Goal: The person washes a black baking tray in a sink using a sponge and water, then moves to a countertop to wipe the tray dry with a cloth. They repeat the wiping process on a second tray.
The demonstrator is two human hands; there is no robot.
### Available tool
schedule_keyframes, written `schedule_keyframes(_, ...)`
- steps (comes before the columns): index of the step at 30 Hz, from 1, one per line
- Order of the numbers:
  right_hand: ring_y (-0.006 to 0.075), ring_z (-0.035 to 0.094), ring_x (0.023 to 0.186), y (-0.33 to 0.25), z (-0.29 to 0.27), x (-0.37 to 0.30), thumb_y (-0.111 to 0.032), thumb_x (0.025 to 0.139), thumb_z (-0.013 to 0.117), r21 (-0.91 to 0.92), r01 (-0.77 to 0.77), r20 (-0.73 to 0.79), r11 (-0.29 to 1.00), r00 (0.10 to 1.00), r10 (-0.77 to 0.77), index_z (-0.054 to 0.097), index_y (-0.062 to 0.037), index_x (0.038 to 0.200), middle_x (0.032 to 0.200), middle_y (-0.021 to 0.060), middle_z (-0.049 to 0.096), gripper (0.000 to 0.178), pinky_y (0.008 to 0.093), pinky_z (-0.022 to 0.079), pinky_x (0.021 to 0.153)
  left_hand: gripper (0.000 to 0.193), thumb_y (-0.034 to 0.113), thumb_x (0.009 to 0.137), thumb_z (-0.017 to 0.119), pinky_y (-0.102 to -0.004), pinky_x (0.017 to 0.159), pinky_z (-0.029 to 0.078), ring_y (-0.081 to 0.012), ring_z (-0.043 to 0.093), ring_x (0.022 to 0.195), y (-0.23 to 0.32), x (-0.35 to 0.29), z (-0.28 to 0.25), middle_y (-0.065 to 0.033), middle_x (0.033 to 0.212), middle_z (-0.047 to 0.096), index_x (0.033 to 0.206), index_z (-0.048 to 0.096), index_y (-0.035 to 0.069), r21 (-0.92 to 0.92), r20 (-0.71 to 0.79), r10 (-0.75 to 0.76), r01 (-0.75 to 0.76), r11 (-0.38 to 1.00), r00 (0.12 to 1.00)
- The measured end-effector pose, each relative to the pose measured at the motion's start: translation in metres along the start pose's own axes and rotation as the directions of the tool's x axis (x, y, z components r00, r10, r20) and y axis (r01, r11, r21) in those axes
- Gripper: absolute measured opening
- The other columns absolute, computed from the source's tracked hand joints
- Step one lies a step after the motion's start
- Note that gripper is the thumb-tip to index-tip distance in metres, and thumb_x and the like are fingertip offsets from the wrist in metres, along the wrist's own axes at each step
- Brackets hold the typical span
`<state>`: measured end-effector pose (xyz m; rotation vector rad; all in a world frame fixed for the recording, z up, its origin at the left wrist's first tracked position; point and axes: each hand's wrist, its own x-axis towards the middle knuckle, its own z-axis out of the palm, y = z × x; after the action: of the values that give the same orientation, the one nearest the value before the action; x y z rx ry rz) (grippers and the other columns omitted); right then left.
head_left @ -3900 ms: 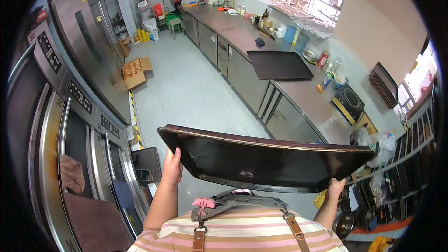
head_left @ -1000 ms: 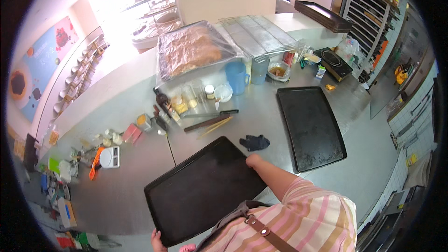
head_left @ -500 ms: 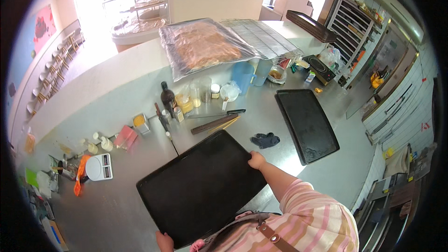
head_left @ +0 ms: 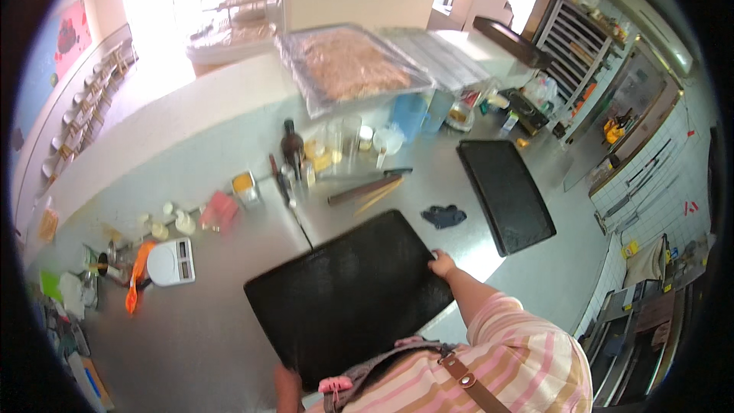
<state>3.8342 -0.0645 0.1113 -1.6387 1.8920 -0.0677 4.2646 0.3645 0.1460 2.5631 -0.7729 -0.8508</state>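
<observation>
A large black baking tray [head_left: 348, 298] lies in front of me at a slant over the steel worktop, its near side hidden against my body. At its right edge my right hand [head_left: 441, 264] is closed on the rim, thumb on top. My left hand [head_left: 287, 382], smeared by motion, grips the near left corner, its fingers mostly hidden. A dark crumpled cloth or glove [head_left: 443, 216] lies just beyond the tray's right corner. Farther right rests a second black baking tray [head_left: 507, 195]. Past the far edge are a dark wooden rod [head_left: 363, 190] and thin wooden sticks [head_left: 380, 196].
A white kitchen scale [head_left: 171, 261] and an orange item [head_left: 138, 275] stand left. Along the back wall are a dark bottle [head_left: 292, 145], jars and a blue jug [head_left: 409, 115]. On the ledge sit a plastic-covered tray [head_left: 355, 65] and a wire rack [head_left: 440, 57].
The view has shifted slightly, moving the scene toward the right. The held tray has slid a little right and nearer my body, with both hands staying at its edges.
</observation>
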Motion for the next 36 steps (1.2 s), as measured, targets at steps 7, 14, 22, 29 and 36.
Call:
schedule_keyframes(7, 0.0433, 0.053, 0.115, 0.062, -0.045, 0.112, -0.034, 0.084, 0.069, -0.483, 0.283, -0.099, 0.829, 0.923, -0.372, 0.058, -0.0031, 0.123, 0.119, 0.0268, 0.058, 0.051, 0.0505, 0.044, 0.097, 0.024, 0.017, 0.091, 0.06, -0.0485, 0.076, 0.05, -0.0433, 0.063, 0.087, 0.011, 0.015, 0.021, -0.0242, 0.093, 0.067, 0.105, 0.064, -0.002, -0.017, -0.048, 0.044, -0.044, 0.999, 0.998)
schedule_keyframes(14, 0.0449, 0.035, 0.135, 0.025, -0.064, 0.152, -0.032, 0.088, 0.063, -0.608, 0.183, -0.243, 0.773, 0.884, -0.4, 0.05, -0.0275, 0.14, 0.15, 0.018, 0.037, 0.054, 0.0568, 0.041, 0.102, 0.028, 0.027, 0.094, 0.059, -0.0458, 0.079, 0.053, -0.039, 0.067, 0.087, -0.053, -0.107, 0.083, -0.0205, 0.093, 0.07, 0.108, 0.063, 0.003, -0.045, -0.176, -0.388, 0.386, 0.921, 0.905)
schedule_keyframes(22, 0.0382, 0.044, 0.126, 0.032, -0.07, 0.147, -0.037, 0.092, 0.057, -0.687, 0.19, -0.188, 0.701, 0.886, -0.424, 0.053, -0.0312, 0.136, 0.139, 0.0025, 0.05, 0.044, 0.0585, 0.046, 0.093, 0.037, 0.036, 0.09, 0.061, -0.0452, 0.093, 0.05, -0.0386, 0.062, 0.109, -0.082, -0.269, 0.176, -0.0225, 0.113, 0.067, 0.115, 0.064, 0.008, 0.208, 0.254, -0.619, 0.583, 0.785, 0.743)
schedule_keyframes(29, 0.0398, 0.06, 0.104, 0.07, -0.094, 0.162, -0.03, 0.087, 0.063, -0.652, 0.335, -0.189, 0.68, 0.797, -0.574, 0.062, -0.0181, 0.122, 0.122, 0.014, 0.061, 0.037, 0.0493, 0.052, 0.086, 0.039, 0.035, 0.09, 0.06, -0.0444, 0.092, 0.05, -0.0385, 0.063, 0.108, -0.048, -0.269, 0.201, -0.021, 0.112, 0.068, 0.117, 0.063, 0.007, 0.053, 0.295, -0.588, 0.601, 0.797, 0.753)
schedule_keyframes(36, 0.0309, 0.068, 0.083, -0.026, -0.119, 0.122, -0.021, 0.087, 0.068, -0.141, 0.669, -0.389, 0.73, 0.64, -0.662, 0.066, 0.0051, 0.104, 0.093, 0.0217, 0.07, 0.031, 0.0407, 0.052, 0.076, 0.038, 0.03, 0.09, 0.059, -0.0414, 0.083, 0.052, -0.0339, 0.067, 0.095, -0.027, -0.261, 0.185, -0.0186, 0.099, 0.07, 0.118, 0.062, 0.005, -0.104, -0.035, -0.508, 0.502, 0.859, 0.861)
